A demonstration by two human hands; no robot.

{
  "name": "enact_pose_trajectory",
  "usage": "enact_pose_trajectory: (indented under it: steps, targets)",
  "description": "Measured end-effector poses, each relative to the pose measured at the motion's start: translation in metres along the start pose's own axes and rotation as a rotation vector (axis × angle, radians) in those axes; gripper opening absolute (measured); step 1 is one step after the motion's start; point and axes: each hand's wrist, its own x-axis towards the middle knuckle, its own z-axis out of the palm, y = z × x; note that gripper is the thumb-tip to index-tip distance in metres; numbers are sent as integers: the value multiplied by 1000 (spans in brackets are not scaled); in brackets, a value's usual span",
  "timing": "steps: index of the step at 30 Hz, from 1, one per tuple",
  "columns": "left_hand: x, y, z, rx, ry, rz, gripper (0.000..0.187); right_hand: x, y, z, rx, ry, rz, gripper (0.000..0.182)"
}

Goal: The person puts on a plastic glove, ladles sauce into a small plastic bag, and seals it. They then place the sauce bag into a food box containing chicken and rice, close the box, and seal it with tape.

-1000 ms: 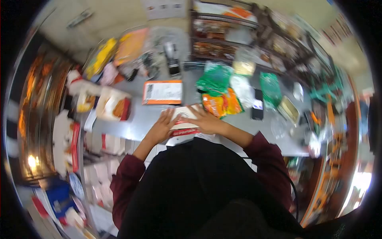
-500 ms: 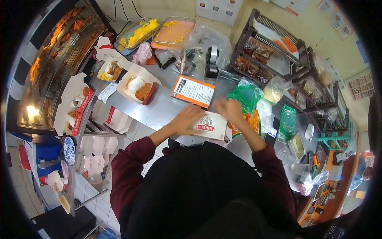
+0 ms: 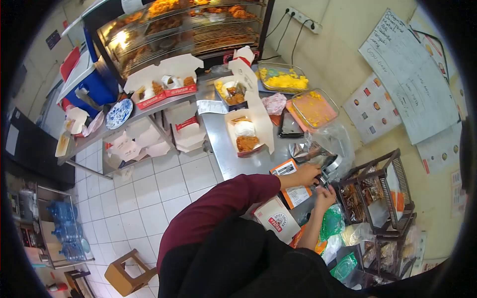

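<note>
My left hand (image 3: 309,174) reaches across the steel counter and is closed on the tape dispenser (image 3: 328,171), which is black with a roll on it. Close by, my right hand (image 3: 324,197) has its fingers pinched together at the dispenser's near end; whatever is between them is too small to make out. Under my left forearm lies an orange-edged printed card (image 3: 298,195). A closed white takeaway box (image 3: 279,219) with a red chicken logo sits on the counter near my body, touched by neither hand.
Open boxes of rice and fried chicken (image 3: 247,143) stand on the counter's left part. Behind are trays with yellow food (image 3: 284,81) and a heated display cabinet (image 3: 198,30). Brown crates (image 3: 380,193) and green plastic bags (image 3: 332,222) crowd the right. A stool (image 3: 126,273) stands on the floor.
Both hands have left the white box and reached to the tape dispenser. My left hand has closed on it and my right fingers have pinched beside it. The view has turned left.
</note>
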Motion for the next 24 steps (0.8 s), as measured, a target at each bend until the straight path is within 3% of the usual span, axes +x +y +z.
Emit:
enact_pose_trajectory:
  steps: [2, 3, 4, 5, 6, 8, 10, 11, 13, 15, 17, 19, 21, 23, 24]
  targets:
    - [2, -6, 8, 49, -8, 15, 45, -23, -44, -19, -901, -90, 78, 10]
    - [-1, -8, 12, 67, -15, 24, 48, -31, -56, -33, -1124, -64, -106, 11]
    - [-11, -1, 9, 145, 101, 57, 59, -24, -36, -43, -768, -159, -47, 11]
    - [-33, 16, -20, -113, 240, 245, 70, -21, -15, -61, -420, -240, 22, 11]
    - [-54, 33, -45, -252, 59, 364, 82, -39, -20, -69, 151, -198, 88, 12]
    - [-112, 46, -81, -247, -383, 659, 91, -96, -62, -98, 303, -296, 147, 14]
    - [-166, 55, -102, -8, -600, 635, 100, -156, -74, -102, 468, -388, 256, 15]
    - [-184, 41, -78, 116, -519, 550, 101, -186, -63, -101, 551, -430, 353, 15]
    - [-206, 32, -48, 171, -330, 455, 99, -226, -15, -86, 373, -578, 337, 21]
    - [-211, 45, -44, 126, -269, 373, 84, -237, 54, -64, 159, -870, -47, 24]
    - [-216, 48, -30, 164, -214, 355, 74, -268, 16, -50, 282, -438, 180, 26]
    - [-220, 57, -34, 229, -300, 277, 77, -266, 3, -47, 405, -411, 429, 30]
    - [-220, 60, -38, 233, -333, 279, 78, -262, -9, -42, 542, -265, 478, 38]
    - [-220, 60, -38, 258, -315, 302, 79, -251, -48, -54, 131, -221, 464, 40]
    - [-220, 59, -37, 245, -325, 299, 80, -251, -46, -56, -65, -185, 329, 41]
